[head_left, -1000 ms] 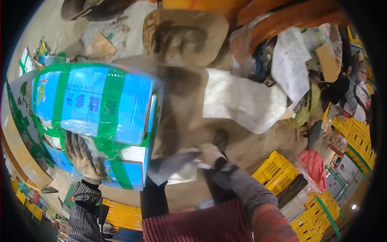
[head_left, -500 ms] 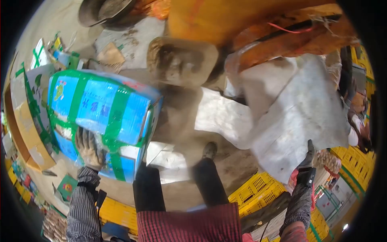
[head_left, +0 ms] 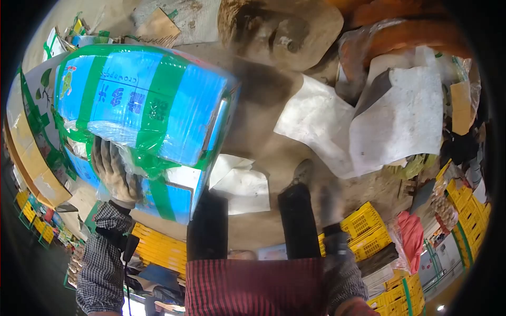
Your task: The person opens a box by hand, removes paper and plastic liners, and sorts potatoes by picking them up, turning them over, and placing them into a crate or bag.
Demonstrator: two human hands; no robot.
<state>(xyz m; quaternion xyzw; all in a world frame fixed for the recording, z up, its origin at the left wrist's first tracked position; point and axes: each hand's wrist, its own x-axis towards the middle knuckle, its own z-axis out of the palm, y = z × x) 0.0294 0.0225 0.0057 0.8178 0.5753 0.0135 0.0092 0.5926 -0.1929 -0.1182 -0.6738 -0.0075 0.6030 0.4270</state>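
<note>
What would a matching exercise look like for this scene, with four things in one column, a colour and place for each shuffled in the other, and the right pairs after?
Column 1
1. taped box
2. plastic crate
3. paper sheet
4. wood stump

Column 2
A. white, right of centre
B. brown, at the top of the view
C. blue with green bands, held up by the left hand
D. yellow, lower right

Pairs: 1-C, 2-D, 3-A, 4-B.
</note>
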